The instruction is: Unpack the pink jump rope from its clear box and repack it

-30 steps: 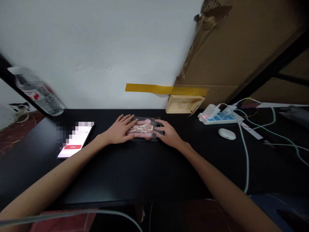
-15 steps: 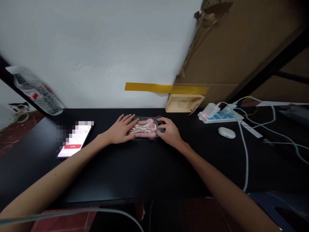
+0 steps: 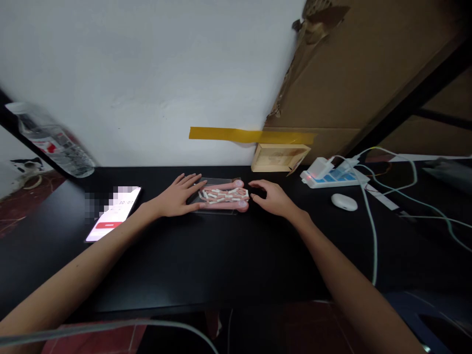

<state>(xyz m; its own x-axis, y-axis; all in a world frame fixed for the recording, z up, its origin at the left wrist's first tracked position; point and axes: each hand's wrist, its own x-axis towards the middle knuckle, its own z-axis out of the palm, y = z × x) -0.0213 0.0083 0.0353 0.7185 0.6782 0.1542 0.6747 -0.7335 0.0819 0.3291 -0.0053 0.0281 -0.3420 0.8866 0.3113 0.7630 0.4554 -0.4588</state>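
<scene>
A pink and white beaded jump rope with two pink handles lies on the black desk. It is partly inside a clear plastic sleeve, and its handle ends stick out past the sleeve's right edge. My left hand rests flat with fingers spread over the sleeve's left end, holding it against the desk. Just right of the rope is my right hand, thumb and fingers curved apart with nothing visible between them.
A lit phone lies to the left, near a clear plastic bottle. At the back stands a shallow wooden box. On the right are a power strip with chargers and cables, and a white earbud case.
The jump rope has slid rightward, its handle ends coming out of the sleeve. My right hand has let go of the right end and moved slightly right. My left hand stays on the sleeve.
</scene>
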